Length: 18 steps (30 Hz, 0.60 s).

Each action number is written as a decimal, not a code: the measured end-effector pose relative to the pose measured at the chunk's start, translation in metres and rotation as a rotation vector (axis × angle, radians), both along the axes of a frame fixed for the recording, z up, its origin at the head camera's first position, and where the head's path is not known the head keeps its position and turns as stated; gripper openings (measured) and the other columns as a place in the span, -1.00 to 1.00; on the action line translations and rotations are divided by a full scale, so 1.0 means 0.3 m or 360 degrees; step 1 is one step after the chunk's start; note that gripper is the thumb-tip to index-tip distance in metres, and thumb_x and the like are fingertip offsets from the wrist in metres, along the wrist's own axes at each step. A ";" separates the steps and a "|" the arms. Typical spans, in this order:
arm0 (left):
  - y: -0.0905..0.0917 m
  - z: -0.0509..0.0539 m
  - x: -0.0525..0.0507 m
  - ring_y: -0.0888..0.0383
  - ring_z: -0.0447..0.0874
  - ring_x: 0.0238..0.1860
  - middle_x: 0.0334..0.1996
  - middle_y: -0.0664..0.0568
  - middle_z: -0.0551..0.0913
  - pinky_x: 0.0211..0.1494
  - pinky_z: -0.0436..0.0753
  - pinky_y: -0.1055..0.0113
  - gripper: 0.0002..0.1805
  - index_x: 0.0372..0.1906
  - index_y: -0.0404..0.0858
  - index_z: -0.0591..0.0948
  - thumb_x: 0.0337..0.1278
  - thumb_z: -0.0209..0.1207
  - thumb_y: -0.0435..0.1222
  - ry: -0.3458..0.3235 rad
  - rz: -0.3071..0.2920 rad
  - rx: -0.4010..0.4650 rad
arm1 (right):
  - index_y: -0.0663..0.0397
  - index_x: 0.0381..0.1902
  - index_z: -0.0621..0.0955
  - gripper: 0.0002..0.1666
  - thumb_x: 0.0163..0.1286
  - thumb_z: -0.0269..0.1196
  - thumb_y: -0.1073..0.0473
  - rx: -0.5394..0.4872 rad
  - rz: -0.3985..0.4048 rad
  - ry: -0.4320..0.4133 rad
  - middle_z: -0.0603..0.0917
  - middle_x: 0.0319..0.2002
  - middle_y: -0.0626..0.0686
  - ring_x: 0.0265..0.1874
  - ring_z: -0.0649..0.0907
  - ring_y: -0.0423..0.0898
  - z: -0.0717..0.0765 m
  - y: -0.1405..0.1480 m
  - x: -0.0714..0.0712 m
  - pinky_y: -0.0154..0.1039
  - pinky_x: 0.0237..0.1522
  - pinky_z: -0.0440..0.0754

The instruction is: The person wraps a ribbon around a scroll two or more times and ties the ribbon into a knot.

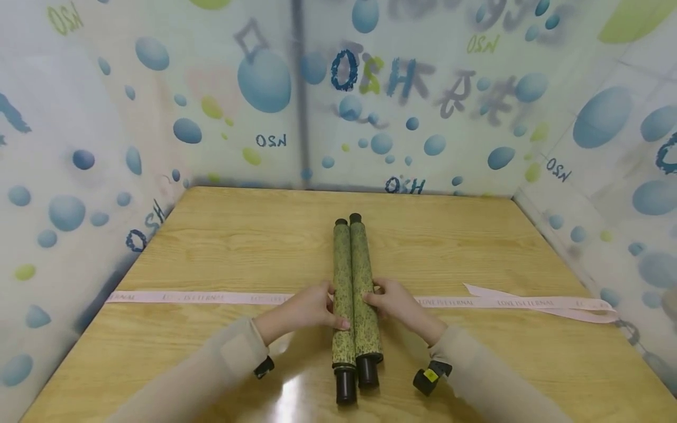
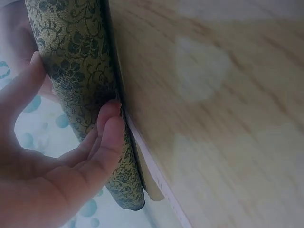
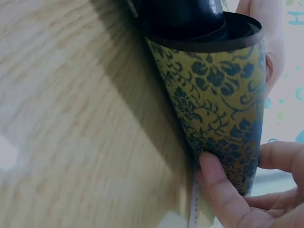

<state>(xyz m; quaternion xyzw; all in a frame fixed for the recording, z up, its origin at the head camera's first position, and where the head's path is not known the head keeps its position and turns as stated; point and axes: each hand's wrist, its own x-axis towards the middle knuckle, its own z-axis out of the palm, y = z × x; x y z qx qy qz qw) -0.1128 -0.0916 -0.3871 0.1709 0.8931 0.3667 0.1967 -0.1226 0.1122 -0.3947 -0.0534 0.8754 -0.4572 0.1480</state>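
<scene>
Two rolled scrolls with green-gold floral cloth and black end knobs lie side by side, lengthwise, across a pink ribbon. My left hand grips the left scroll, its thumb on top and fingers at the outer side. The right scroll is held by my right hand, thumb and fingers at its outer side. In the left wrist view, fingertips of the left hand press the patterned cloth. In the right wrist view, the right hand pinches the roll below its black knob.
The wooden table meets a back wall printed with blue and green drops. On the right, the ribbon's end folds back over itself. A black strap device hangs at the right wrist, another at the left.
</scene>
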 end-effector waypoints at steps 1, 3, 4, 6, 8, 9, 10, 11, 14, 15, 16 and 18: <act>-0.002 -0.001 0.001 0.03 0.63 -0.26 -0.26 -0.15 0.66 -0.20 0.61 0.20 -0.10 0.11 -0.50 0.35 -0.28 0.46 -0.02 -0.0007 -0.0011 0.0005 | 0.48 0.23 0.32 -0.32 0.28 0.22 0.17 0.0015 0.0005 -0.0003 0.62 -0.41 0.12 -0.67 0.50 -0.13 -0.003 0.001 0.002 -0.25 -0.56 0.52; -0.008 -0.003 0.000 0.02 0.65 -0.25 -0.25 -0.16 0.67 -0.19 0.61 0.19 -0.14 0.12 -0.50 0.36 -0.22 0.43 -0.03 0.0000 -0.0035 -0.0010 | 0.50 0.23 0.32 -0.29 0.28 0.23 0.13 0.0077 0.0019 0.0027 0.64 -0.35 0.14 -0.61 0.54 -0.12 -0.004 0.004 0.004 -0.25 -0.50 0.53; -0.011 -0.004 -0.004 0.01 0.65 -0.25 -0.24 -0.17 0.67 -0.19 0.62 0.19 -0.19 0.11 -0.50 0.37 -0.16 0.41 -0.05 0.0013 -0.0045 -0.0020 | 0.51 0.23 0.32 -0.29 0.28 0.23 0.11 0.0099 0.0034 0.0027 0.65 -0.31 0.18 -0.56 0.57 -0.11 -0.003 0.006 0.004 -0.23 -0.46 0.56; -0.017 -0.004 -0.015 0.04 0.65 -0.26 -0.26 -0.13 0.68 -0.19 0.61 0.19 -0.39 0.04 -0.46 0.47 -0.02 0.34 -0.11 0.0122 -0.0055 -0.0076 | 0.51 0.23 0.32 -0.27 0.29 0.24 0.08 0.0156 0.0059 0.0034 0.65 -0.22 0.22 -0.48 0.62 -0.08 -0.002 0.009 0.003 -0.21 -0.39 0.59; -0.023 -0.004 -0.031 0.04 0.64 -0.26 -0.29 -0.09 0.68 -0.18 0.60 0.19 -0.61 -0.06 -0.39 0.57 0.07 0.27 -0.20 0.0312 -0.0068 -0.0198 | 0.47 0.21 0.37 -0.31 0.32 0.21 0.05 0.0242 0.0100 0.0105 0.63 -0.12 0.26 -0.36 0.65 -0.06 0.001 0.014 0.002 -0.15 -0.27 0.61; -0.026 -0.006 -0.039 0.04 0.62 -0.27 -0.30 -0.07 0.67 -0.17 0.60 0.18 -0.70 -0.12 -0.36 0.61 0.09 0.25 -0.26 0.0407 -0.0064 -0.0262 | 0.45 0.19 0.40 -0.37 0.35 0.17 0.05 0.0300 0.0128 0.0157 0.63 -0.09 0.27 -0.31 0.66 -0.01 0.003 0.018 0.000 -0.12 -0.22 0.61; -0.028 -0.007 -0.045 0.02 0.60 -0.27 -0.32 -0.06 0.67 -0.16 0.59 0.16 -0.79 -0.18 -0.33 0.64 0.09 0.24 -0.31 0.0508 -0.0054 -0.0330 | 0.41 0.17 0.44 -0.44 0.38 0.15 0.07 0.0358 0.0140 0.0216 0.63 -0.11 0.26 -0.29 0.65 0.00 0.000 0.022 -0.003 -0.11 -0.23 0.60; -0.030 -0.009 -0.050 0.02 0.58 -0.28 -0.34 -0.04 0.66 -0.16 0.57 0.13 -0.84 -0.23 -0.29 0.66 0.08 0.24 -0.32 0.0603 -0.0047 -0.0406 | 0.36 0.13 0.50 -0.51 0.39 0.14 0.10 0.0432 0.0153 0.0305 0.64 -0.13 0.24 -0.29 0.64 0.01 -0.004 0.027 -0.006 -0.10 -0.23 0.59; -0.039 -0.020 -0.057 -0.01 0.53 -0.30 -0.36 -0.04 0.64 -0.19 0.53 0.08 -0.88 -0.30 -0.24 0.67 0.02 0.28 -0.31 0.0746 -0.0051 -0.0568 | 0.24 -0.07 0.64 -0.71 0.36 0.16 0.17 0.0695 0.0187 0.0588 0.64 -0.22 0.20 -0.24 0.60 0.09 -0.020 0.046 -0.011 -0.04 -0.17 0.54; -0.041 -0.023 -0.058 0.00 0.51 -0.32 -0.38 -0.03 0.63 -0.22 0.51 0.08 -0.90 -0.33 -0.22 0.67 0.02 0.29 -0.29 0.0769 -0.0051 -0.0604 | 0.22 -0.13 0.66 -0.75 0.33 0.19 0.18 0.0774 0.0198 0.0644 0.63 -0.25 0.17 -0.24 0.58 0.09 -0.027 0.052 -0.012 -0.05 -0.18 0.53; -0.043 -0.026 -0.059 0.02 0.49 -0.35 -0.41 -0.02 0.61 -0.25 0.50 0.09 -0.91 -0.37 -0.20 0.67 0.01 0.30 -0.27 0.0790 -0.0055 -0.0639 | 0.19 -0.19 0.67 -0.78 0.29 0.23 0.17 0.0837 0.0204 0.0679 0.61 -0.29 0.13 -0.26 0.56 0.07 -0.034 0.056 -0.012 -0.06 -0.20 0.52; -0.044 -0.030 -0.061 0.04 0.45 -0.38 -0.44 0.00 0.59 -0.29 0.46 0.13 -0.91 -0.42 -0.19 0.65 0.01 0.30 -0.26 0.0804 -0.0065 -0.0694 | 0.12 -0.32 0.66 -0.85 0.24 0.28 0.15 0.0919 0.0231 0.0711 0.58 -0.33 0.09 -0.26 0.53 0.07 -0.045 0.063 -0.009 -0.05 -0.19 0.51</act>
